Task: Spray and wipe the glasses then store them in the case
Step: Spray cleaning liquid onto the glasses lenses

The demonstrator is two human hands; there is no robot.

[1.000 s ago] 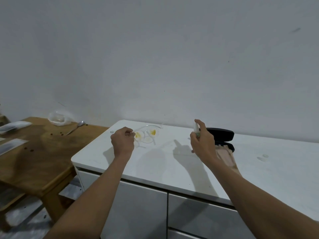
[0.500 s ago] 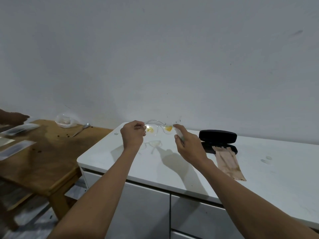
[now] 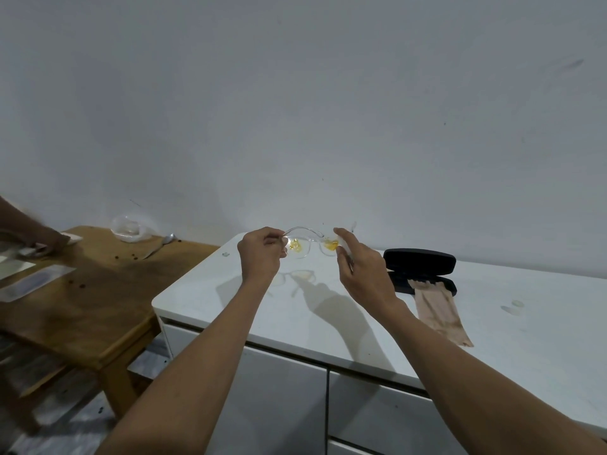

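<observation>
Spraying stage: the left hand [image 3: 261, 257] pinches the clear glasses [image 3: 308, 246] above the white desk [image 3: 328, 323], the right hand [image 3: 363, 269] grips a small spray bottle [image 3: 345, 246] beside them; wiping and casing remain, open case [image 3: 420, 269] waiting

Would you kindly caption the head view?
Left hand holds clear glasses; right hand aims spray; case open.

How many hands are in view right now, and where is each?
3. The left hand holds the glasses above the white cabinet; the right hand grips a small bottle beside them; another person's hand rests on the wooden table.
</observation>
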